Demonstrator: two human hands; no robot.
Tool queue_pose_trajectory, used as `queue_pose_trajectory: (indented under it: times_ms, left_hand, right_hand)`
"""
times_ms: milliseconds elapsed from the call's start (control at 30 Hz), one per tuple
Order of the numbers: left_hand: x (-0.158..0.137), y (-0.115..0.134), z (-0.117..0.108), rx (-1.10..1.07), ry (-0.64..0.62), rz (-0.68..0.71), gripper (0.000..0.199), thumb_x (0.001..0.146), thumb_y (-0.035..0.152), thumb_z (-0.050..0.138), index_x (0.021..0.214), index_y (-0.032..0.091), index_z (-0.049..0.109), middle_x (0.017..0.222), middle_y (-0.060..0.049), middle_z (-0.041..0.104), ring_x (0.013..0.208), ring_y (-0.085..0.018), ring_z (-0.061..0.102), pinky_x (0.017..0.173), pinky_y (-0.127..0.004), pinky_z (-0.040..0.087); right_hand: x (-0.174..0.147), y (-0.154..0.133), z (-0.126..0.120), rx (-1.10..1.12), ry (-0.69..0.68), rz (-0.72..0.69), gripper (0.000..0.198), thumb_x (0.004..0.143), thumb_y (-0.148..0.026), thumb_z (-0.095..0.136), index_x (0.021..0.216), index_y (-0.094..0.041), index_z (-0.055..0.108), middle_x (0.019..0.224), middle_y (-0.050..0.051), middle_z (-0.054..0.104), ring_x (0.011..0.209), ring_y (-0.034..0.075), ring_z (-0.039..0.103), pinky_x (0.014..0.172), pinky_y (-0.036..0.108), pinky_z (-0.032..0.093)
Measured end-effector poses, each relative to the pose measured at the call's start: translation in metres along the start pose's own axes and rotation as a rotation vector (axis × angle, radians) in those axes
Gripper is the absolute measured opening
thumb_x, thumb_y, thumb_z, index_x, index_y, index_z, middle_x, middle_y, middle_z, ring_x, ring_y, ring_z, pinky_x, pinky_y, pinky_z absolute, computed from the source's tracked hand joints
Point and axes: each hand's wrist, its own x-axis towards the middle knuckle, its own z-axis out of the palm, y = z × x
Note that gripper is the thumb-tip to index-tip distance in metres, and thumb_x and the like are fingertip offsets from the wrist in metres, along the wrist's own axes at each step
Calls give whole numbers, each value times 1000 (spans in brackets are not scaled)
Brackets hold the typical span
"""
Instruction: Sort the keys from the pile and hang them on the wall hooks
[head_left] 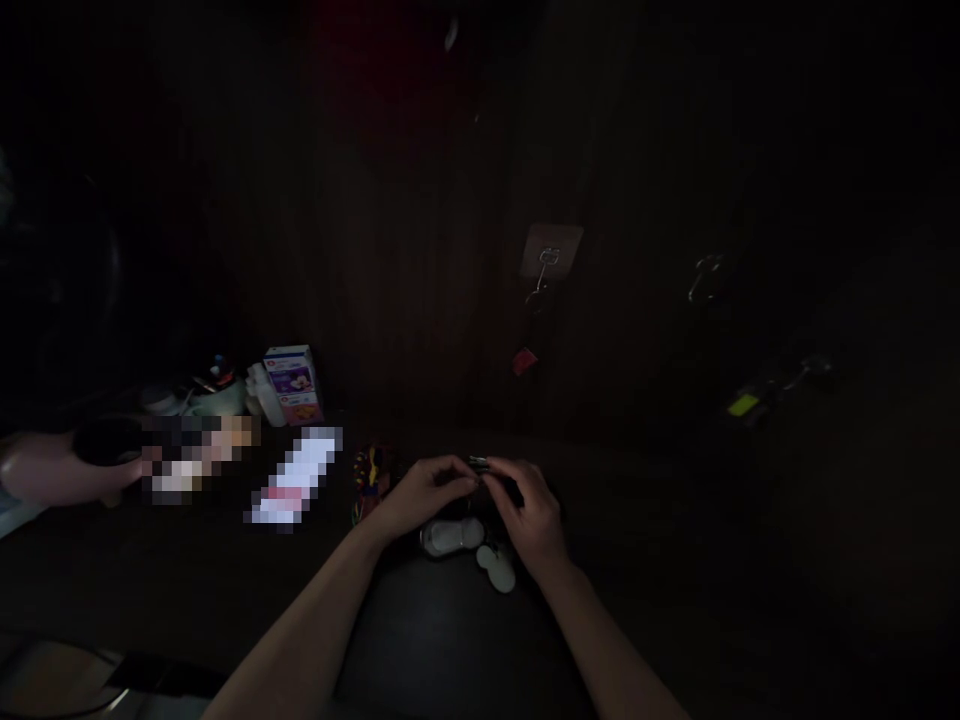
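Note:
In the dim light, my left hand [431,492] and my right hand [531,512] meet in front of me, fingertips pinched together. Between them is a small shiny metal piece [478,464], too dark and small to name. Just below my fingers lies a pale, rounded, oblong object [452,537] with a lighter raised panel. Beside it, under my right hand, rests a flat whitish piece [496,568] shaped like two joined discs. Whether these pale things are linked to the metal piece, I cannot tell.
A multicoloured bundle [370,482] lies left of my left hand. Farther left are a lit, blurred-out screen [298,478], a small carton [295,385] and a pink rounded appliance [71,468]. On the dark upright panel hang a metal hook [546,270] and a red tag [524,361].

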Motion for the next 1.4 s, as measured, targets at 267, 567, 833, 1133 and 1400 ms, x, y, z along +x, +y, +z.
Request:
queue_pose_trajectory:
  times_ms: [267, 567, 833, 1133, 1400]
  left_hand:
    - [1, 2, 4, -136, 45, -76, 17, 72, 31, 66, 81, 16, 66, 77, 0, 66, 73, -14, 58, 70, -24, 41]
    - [8, -4, -3, -565, 216, -147, 21, 72, 33, 68, 82, 17, 57, 82, -5, 72, 82, -18, 66, 84, -30, 42]
    - [7, 4, -3, -521, 307, -154, 26, 72, 31, 68, 91, 16, 58, 83, -5, 72, 80, -17, 67, 83, -29, 43]
    - [21, 42, -11, -347, 279, -84, 27, 73, 35, 65, 91, 18, 56, 89, -6, 70, 84, -19, 67, 74, -28, 47]
    - [57, 85, 6, -243, 373, 63, 18, 75, 30, 62, 89, 19, 60, 93, -3, 65, 80, -15, 65, 63, -21, 45]
  right_hand:
    - [0, 2, 0, 15, 74, 67, 19, 88, -22, 50, 106, -24, 55, 88, 3, 66, 82, 16, 61, 76, 31, 48]
    - [-2, 33, -13, -303, -163, 281, 22, 87, -25, 45, 102, -22, 60, 102, 6, 66, 97, 23, 57, 84, 39, 41]
    - [-10, 54, -31, -328, -322, 349, 22, 86, -28, 46, 92, -23, 66, 93, 4, 70, 90, 21, 60, 82, 35, 41]
    - [-20, 100, -41, -207, 69, 654, 26, 79, -34, 45, 81, -21, 67, 87, 5, 68, 86, 22, 61, 75, 34, 46]
    - [-22, 98, -41, -191, 59, 643, 23, 78, -31, 45, 82, -24, 66, 87, 4, 68, 88, 22, 60, 78, 35, 45]
